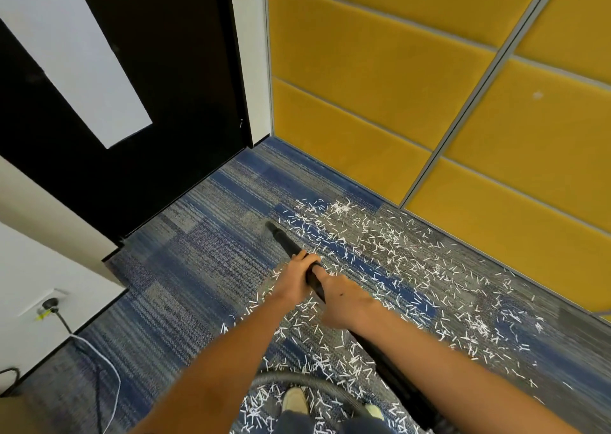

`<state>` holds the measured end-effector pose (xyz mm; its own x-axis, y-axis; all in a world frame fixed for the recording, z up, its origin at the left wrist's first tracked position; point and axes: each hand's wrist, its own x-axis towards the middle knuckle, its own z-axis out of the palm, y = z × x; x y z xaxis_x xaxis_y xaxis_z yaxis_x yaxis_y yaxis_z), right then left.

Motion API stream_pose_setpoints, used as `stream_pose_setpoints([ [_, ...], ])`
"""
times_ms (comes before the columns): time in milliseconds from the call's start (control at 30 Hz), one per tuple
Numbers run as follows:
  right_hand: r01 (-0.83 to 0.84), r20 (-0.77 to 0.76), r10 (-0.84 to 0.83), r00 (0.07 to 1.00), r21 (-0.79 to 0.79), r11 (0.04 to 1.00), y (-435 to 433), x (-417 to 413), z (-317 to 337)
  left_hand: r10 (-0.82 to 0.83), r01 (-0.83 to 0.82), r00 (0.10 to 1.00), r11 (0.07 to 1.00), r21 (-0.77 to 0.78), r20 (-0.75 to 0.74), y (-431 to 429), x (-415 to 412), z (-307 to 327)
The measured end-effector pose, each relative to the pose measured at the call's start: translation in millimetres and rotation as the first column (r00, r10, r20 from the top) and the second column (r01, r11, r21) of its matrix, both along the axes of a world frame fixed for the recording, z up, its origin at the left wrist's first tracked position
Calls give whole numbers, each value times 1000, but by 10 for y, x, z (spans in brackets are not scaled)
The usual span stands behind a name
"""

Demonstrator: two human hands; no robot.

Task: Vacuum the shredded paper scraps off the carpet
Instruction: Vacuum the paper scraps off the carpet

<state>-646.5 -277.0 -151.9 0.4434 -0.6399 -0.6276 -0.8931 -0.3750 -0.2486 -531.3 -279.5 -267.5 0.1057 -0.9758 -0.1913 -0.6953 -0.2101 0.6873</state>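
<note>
Just below the centre of the frame, left hand [297, 278] wrapped round the black vacuum wand [287, 242], fingers curled over the top of the tube. Right behind it, almost touching, right hand [347, 301] gripping the same tube, thumb laid forward along it, remaining fingers tucked underneath and mostly hidden. Both forearms bare, coming in from the bottom edge.

Wand slanting from the lower right up toward the centre, nozzle tip [271, 226] down on the carpet [198, 251] at the left edge of the mess. Lower stretch of the tube hidden under the right forearm.

White paper scraps [396, 251] strewn thickly to the right of the wand, from the centre out toward the right edge, and down under both arms to the bottom centre. A thinner scatter just left of the left wrist. Carpet striped in blue and grey blocks.

At the bottom centre, a grey hose [307, 382] curving across the scraps, with pale shoes [295, 399] just below it, scraps all round them.

Upper right, yellow wall panels [363, 70] meeting the carpet along a diagonal line, scraps lying close to their foot. Upper left, a black door [165, 103] bearing a tall white panel [82, 53].

Lower left, a wall outlet [59, 293] with a dark plug in it, a black cord [64, 323] dropping from the plug to the floor, and a white cord [109, 367] trailing over the carpet toward the bottom edge.
</note>
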Motion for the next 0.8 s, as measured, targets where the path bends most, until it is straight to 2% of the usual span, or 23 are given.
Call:
stream_pose_setpoints([
  [333, 46, -2, -46, 999, 8, 999, -180, -453, -51, -75, 74, 997, 997, 34, 31, -261, -446, -12],
  [600, -36, 43, 35, 998, 34, 999, -432, -1145, 18, 19, -22, 997, 999, 46, 78, -364, -1096, -11],
  [800, -88, 41, 87, 995, 35, 996, -551, -1681, -3, 61, -82, 976, 992, 96, 208, -423, -1626, 20],
])
